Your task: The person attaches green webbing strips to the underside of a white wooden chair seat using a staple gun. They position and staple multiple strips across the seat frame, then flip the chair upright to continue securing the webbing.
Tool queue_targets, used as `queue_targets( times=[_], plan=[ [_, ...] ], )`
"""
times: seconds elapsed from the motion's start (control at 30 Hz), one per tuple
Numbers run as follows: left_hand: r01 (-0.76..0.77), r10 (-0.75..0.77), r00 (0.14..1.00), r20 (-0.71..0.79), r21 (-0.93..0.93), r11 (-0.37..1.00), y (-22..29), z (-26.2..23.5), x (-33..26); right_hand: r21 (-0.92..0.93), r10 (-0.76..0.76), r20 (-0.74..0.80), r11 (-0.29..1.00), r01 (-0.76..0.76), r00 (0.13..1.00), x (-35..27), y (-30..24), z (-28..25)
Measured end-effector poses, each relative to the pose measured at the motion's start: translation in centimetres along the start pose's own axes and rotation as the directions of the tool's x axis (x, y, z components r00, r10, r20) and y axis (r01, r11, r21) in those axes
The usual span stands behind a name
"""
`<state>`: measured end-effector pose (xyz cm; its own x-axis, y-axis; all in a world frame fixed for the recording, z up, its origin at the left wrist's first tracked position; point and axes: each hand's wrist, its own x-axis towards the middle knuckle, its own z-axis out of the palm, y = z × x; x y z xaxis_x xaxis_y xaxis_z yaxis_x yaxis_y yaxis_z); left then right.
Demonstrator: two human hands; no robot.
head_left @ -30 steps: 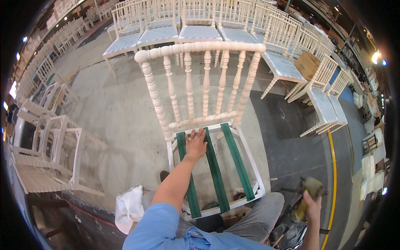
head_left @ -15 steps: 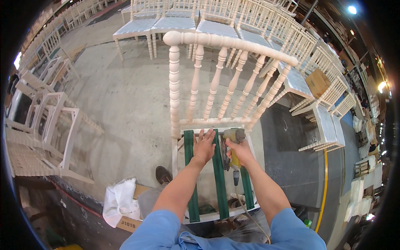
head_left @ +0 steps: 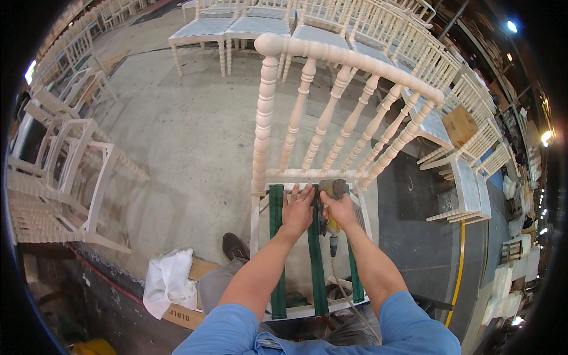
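Note:
A cream-white wooden chair [head_left: 260, 133] with a turned-spindle back stands before me, its seat frame uncovered. Green webbing straps [head_left: 278, 260] run front to back across the opening. My left hand [head_left: 297, 213] lies flat with fingers stretched at the far end of the seat, between the left strap and the middle strap [head_left: 316, 266]. My right hand [head_left: 339, 211] is wrapped round the handle of a yellow and dark staple gun [head_left: 332, 188]. The gun's head is at the back rail, near the middle strap's far end; its tip's exact contact is hidden. An air hose [head_left: 338, 273] hangs from the handle.
Rows of similar chairs with pale seats [head_left: 257, 26] stand beyond and to the right. More chair frames [head_left: 97, 183] are at the left. A white bag [head_left: 170, 284] lies by a cardboard box [head_left: 184, 316] at lower left. A shoe [head_left: 235, 245] shows beside the chair.
The staple gun has shifted slightly left along the back rail, closer to the middle strap. My left hand stays beside it with fingers outstretched. The whole view has moved a little.

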<state>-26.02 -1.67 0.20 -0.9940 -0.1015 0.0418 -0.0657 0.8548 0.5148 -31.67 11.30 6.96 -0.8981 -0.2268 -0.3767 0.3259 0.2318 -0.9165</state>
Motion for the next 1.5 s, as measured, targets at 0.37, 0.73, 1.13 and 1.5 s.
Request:
queue_targets(
  times=[0.37,0.73,1.13,1.5],
  plan=[
    [0.335,-0.432,0.902,-0.023,-0.595,0.73,0.6,1.9,-1.1,0.013,-0.031,-0.013,0.999,0.032,0.999,-0.4,0.0,0.0],
    [0.425,-0.431,0.889,0.157,-0.632,0.647,-1.5,3.6,-0.4,-0.025,-0.021,-0.011,0.999,0.02,1.0,-0.1,-0.2,1.5],
    [0.399,-0.39,0.902,0.185,-0.702,0.591,-2.2,3.8,-0.4,-0.051,-0.026,0.025,0.998,0.028,0.999,-0.4,-0.5,2.3],
    [0.384,-0.39,0.903,0.18,-0.747,0.544,-2.2,4.8,-0.5,-0.102,-0.035,-0.003,0.994,0.034,0.999,-0.2,-0.2,1.2]
  ],
)
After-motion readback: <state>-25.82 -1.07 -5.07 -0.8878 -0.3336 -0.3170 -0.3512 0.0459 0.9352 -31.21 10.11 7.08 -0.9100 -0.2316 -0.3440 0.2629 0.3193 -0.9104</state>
